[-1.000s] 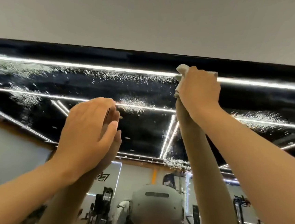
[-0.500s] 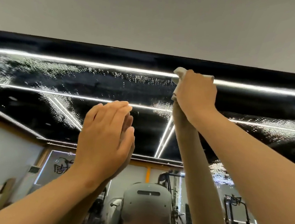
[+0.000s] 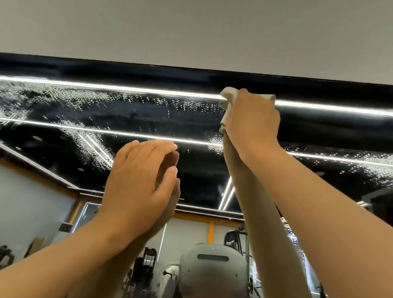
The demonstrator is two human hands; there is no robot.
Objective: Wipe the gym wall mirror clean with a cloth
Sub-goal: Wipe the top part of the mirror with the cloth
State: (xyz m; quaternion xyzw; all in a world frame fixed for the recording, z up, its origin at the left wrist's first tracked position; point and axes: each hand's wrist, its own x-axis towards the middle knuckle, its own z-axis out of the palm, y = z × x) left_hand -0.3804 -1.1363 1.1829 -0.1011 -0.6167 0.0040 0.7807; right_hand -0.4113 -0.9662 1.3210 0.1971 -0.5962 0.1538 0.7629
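Observation:
The gym wall mirror point(image 3: 75, 114) fills the middle and lower view, its top edge running under a plain wall. Water droplets speckle the glass left of centre and at the right. My right hand point(image 3: 252, 123) presses a white cloth point(image 3: 228, 94) against the glass near the top edge, right of centre; most of the cloth is hidden under the hand. My left hand point(image 3: 140, 182) rests flat on the mirror lower down, fingers together and pointing up, holding nothing.
A grey wall point(image 3: 201, 25) sits above the mirror. The glass reflects ceiling light strips point(image 3: 101, 86), gym machines point(image 3: 237, 240), both my arms and a grey head-worn device point(image 3: 213, 269).
The view has shifted, so the mirror's top edge sits level again. My left hand has slid a little to the right on the glass. My right hand stays near the top edge with the cloth.

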